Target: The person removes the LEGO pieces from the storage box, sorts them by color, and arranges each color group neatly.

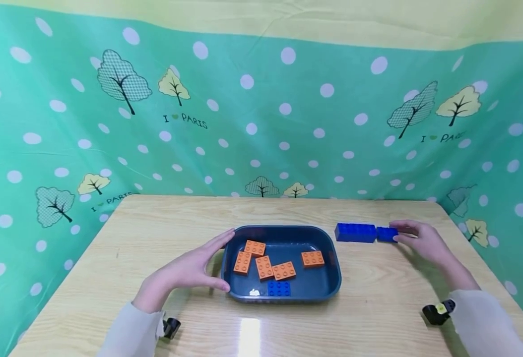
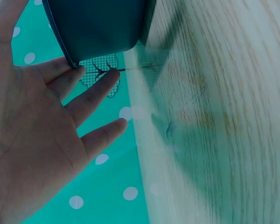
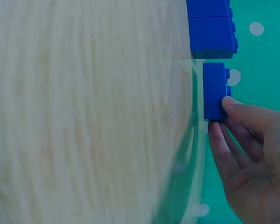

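A dark blue plastic tray (image 1: pixel 281 298) holds several orange toy bricks (image 1: pixel 284 270) and one blue brick (image 1: pixel 279 288) near its front wall. My left hand (image 1: pixel 190 267) is at the tray's left end, fingers and thumb spread, with fingertips at the rim; the left wrist view shows the fingers fairly straight beside the tray wall (image 2: pixel 98 23). To the right of the tray, my right hand (image 1: pixel 424 241) pinches a small blue brick (image 3: pixel 213 91) between thumb and fingers. It is in line with a longer blue block (image 1: pixel 355 232), a narrow gap apart in the right wrist view.
Everything stands on a light wood-grain table (image 1: pixel 176 213). A green polka-dot cloth (image 1: pixel 226 114) with printed trees hangs behind and along both sides. Small black devices (image 1: pixel 438 313) are worn at both wrists below the pale sleeves.
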{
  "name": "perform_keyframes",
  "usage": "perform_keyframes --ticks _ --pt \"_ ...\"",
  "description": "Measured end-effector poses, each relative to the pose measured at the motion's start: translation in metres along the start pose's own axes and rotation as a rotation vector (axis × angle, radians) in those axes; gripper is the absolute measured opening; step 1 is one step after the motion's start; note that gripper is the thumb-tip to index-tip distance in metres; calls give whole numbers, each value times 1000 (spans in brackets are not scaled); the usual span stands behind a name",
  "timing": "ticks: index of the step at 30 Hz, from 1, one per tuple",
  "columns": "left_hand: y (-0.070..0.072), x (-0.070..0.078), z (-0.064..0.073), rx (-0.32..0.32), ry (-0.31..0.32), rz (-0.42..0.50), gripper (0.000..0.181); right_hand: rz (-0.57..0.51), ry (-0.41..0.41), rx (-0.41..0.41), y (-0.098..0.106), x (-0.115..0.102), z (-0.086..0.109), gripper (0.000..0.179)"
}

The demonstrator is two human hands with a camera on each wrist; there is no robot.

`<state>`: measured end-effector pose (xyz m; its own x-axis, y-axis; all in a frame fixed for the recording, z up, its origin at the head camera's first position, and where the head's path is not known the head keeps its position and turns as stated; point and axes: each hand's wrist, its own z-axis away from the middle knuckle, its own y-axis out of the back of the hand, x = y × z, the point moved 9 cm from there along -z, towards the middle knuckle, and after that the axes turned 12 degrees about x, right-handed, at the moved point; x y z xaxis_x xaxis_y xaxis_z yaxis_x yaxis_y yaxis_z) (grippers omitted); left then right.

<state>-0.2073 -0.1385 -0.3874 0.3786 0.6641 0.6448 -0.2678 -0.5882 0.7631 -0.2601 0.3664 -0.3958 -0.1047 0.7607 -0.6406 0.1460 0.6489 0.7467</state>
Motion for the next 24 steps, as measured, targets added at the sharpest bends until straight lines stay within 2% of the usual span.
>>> perform_keyframes --ticks 7,15,20,24 --pt "1 -2 1 11 -6 -1 118 -65 36 -39 -9 0 -2 41" --pt "-1 -4 3 10 -10 6 117 -62 29 -65 -17 -5 -3 39" --pt "-2 -2 2 6 -7 9 118 -35 8 -55 -14 -5 -2 40" --pt "-1 -1 0 10 -18 4 118 -36 -14 -2 -3 -7 -2 44"
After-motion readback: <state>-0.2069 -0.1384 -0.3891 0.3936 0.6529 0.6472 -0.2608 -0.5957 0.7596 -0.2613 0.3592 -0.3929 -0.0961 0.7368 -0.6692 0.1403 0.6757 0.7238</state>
